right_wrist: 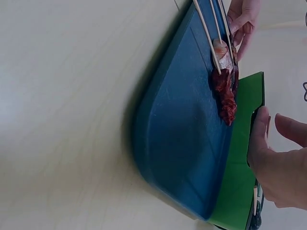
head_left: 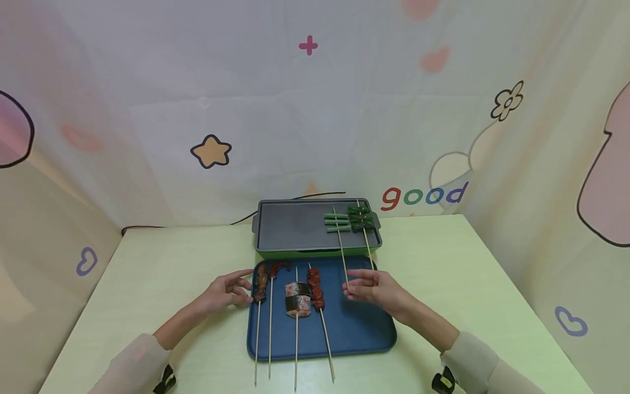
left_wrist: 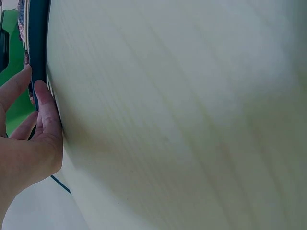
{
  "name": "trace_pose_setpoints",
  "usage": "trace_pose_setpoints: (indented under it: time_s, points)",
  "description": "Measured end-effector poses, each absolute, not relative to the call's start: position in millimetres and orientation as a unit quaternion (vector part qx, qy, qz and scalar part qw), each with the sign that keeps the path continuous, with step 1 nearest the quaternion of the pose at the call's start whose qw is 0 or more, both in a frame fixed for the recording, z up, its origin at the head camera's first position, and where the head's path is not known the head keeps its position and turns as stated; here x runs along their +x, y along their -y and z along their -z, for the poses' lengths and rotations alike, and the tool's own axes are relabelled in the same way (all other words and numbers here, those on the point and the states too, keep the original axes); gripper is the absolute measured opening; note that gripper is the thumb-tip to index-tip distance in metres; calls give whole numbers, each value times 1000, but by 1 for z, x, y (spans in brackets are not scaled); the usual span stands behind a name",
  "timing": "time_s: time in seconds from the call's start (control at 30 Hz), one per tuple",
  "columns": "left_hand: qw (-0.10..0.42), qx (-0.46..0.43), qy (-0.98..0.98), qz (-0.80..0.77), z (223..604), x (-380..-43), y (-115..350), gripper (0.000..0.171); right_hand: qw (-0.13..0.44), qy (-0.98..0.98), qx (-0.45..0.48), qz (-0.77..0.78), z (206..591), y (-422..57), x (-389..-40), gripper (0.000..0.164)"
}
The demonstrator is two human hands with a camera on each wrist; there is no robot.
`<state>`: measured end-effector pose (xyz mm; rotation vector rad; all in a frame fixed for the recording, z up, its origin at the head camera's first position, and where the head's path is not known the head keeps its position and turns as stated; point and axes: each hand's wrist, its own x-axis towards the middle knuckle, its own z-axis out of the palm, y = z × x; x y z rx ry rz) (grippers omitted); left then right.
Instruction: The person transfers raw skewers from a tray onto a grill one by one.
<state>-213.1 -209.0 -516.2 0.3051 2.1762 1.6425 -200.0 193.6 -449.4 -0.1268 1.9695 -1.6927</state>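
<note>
My left hand (head_left: 228, 290) touches the left rim of a blue tray (head_left: 354, 334), its fingers spread along the edge; the left wrist view shows them at the tray wall (left_wrist: 39, 43). On the tray lie a brown meat skewer (head_left: 261, 283), a reddish curled skewer (head_left: 279, 266), a black-banded pale roll skewer (head_left: 297, 300) and a red meat skewer (head_left: 316, 290). Over the tray's right side, my right hand (head_left: 376, 293) pinches the lower stick of a green bean skewer (head_left: 337, 222). Its bean end lies on the dark griddle (head_left: 290, 224), beside a leafy green skewer (head_left: 361, 218).
Behind the tray stands the griddle's green base (head_left: 315, 254), close to the back curtain (head_left: 266, 109). A black cord (head_left: 243, 219) runs behind it. Pale table surface (head_left: 443, 284) lies on both sides of the tray, and bare skewer sticks stick out past its front edge.
</note>
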Motion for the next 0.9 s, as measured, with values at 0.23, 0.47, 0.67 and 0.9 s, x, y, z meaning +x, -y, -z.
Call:
trace_pose_setpoints:
  time_s: [0.23, 0.47, 0.67, 0.9]
  points:
    - [197, 114, -777, -587, 516, -212, 209, 74, 295, -709, -55, 639, 453, -204, -183, 60]
    - [201, 104, -779, -585, 515, -212, 210, 75, 336, -670, -75, 658, 459, -209, -165, 64]
    - [196, 129, -771, -592, 518, -213, 211, 73, 375, -639, -90, 666, 468, -211, -147, 63]
    - [191, 130, -774, -590, 519, -213, 212, 73, 415, -619, -94, 660, 479, -212, -125, 60]
